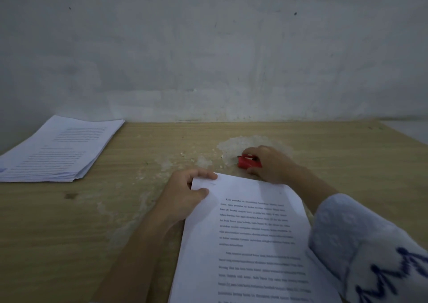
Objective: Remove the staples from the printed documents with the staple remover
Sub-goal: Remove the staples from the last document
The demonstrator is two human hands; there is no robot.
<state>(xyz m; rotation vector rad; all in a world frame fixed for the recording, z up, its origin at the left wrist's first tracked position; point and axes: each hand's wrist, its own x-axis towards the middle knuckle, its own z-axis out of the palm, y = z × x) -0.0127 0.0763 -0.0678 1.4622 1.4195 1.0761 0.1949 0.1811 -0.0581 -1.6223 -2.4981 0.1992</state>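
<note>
A printed document point(250, 238) lies on the wooden table point(139, 210) in front of me, tilted a little. My left hand point(185, 196) pinches its top left corner, thumb on the page and fingers curled over the edge. Just beyond the document's top edge, my right hand point(271, 163) grips a small red staple remover point(247, 162) that rests on the table; fingers curl over it and the thumb is at its near side. No staple can be made out at the held corner.
A stack of printed papers point(60, 149) lies at the far left of the table by the grey wall point(208, 48). A patch of worn, flaked surface point(231, 147) lies around the staple remover. The table's right edge point(403, 136) runs diagonally.
</note>
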